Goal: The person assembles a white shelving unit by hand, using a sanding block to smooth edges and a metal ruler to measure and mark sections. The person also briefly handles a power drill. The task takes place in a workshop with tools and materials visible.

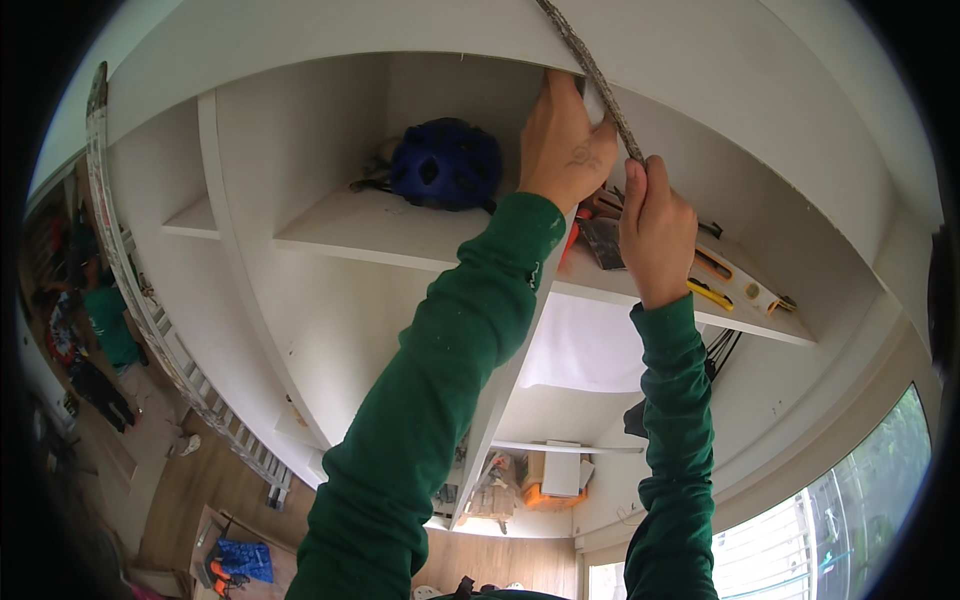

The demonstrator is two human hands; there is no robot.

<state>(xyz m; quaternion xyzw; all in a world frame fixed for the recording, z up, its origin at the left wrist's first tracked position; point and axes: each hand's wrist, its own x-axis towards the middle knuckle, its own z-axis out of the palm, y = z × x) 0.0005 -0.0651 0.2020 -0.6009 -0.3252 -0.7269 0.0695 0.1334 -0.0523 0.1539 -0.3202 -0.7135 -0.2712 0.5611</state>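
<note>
My left hand (563,145) is raised and pressed flat against the top of a white upright panel (520,360) inside a white shelf unit. My right hand (655,225) grips the lower end of a long, thin, speckled grey strip (590,70) that runs up and left across the unit's top board (700,60). Both arms wear dark green sleeves. Behind the left hand, a blue helmet (445,163) lies on a white shelf (370,235).
Yellow-handled tools (715,280) and a spirit level (745,290) lie on the right shelf. An aluminium ladder (160,340) leans at the left. Lower compartments hold boxes and an orange thing (540,490). A window (830,530) is at lower right, wooden floor (200,490) below.
</note>
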